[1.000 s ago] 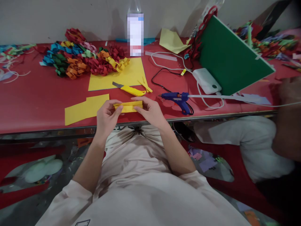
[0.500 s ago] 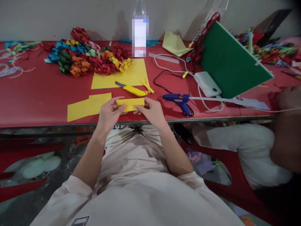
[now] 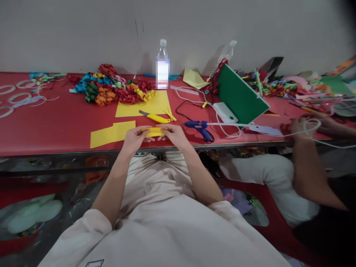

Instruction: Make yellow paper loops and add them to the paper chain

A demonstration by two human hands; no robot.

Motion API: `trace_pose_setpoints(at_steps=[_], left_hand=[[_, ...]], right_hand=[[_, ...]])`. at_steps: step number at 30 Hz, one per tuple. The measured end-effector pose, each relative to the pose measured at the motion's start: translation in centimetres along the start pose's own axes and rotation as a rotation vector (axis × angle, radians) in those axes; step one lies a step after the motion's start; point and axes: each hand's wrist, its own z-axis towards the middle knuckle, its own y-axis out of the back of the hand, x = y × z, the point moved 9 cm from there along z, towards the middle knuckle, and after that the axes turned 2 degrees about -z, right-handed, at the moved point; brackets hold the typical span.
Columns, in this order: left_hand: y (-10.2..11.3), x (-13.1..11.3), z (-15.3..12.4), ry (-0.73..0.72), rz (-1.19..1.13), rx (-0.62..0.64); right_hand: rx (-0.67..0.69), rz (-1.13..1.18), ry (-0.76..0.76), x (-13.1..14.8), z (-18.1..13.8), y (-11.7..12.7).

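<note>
Between my two hands is a narrow folded piece of yellow paper [image 3: 154,132], held level near the table's front edge. My left hand [image 3: 135,139] pinches its left end, and my right hand [image 3: 175,137] pinches the right end. Left of my hands lie flat yellow paper pieces [image 3: 107,135]. Just beyond them is a yellow utility knife [image 3: 155,117] with its blade out, beside thin yellow strips [image 3: 170,114]. A larger yellow sheet [image 3: 160,102] lies behind the knife. To the right of my right hand rests a blue glue gun [image 3: 198,128].
Colourful paper chains [image 3: 116,89] are heaped at the back left, near a clear bottle [image 3: 162,76]. At right, a green board [image 3: 236,96] leans over a white power bank [image 3: 224,112] with cables. A co-worker's hand [image 3: 302,128] is at the far right.
The yellow paper has become narrower between my fingers, from a broader folded piece to a thin strip. The view has tilted up and turned right, bringing the co-worker's hands into sight.
</note>
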Motion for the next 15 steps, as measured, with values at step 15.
trace_pose_setpoints(at_steps=[15], left_hand=[[-0.4,0.8,0.6,-0.057,0.071,-0.009]], right_hand=[[-0.025,-0.111,0.057,0.7,0.0,-0.4]])
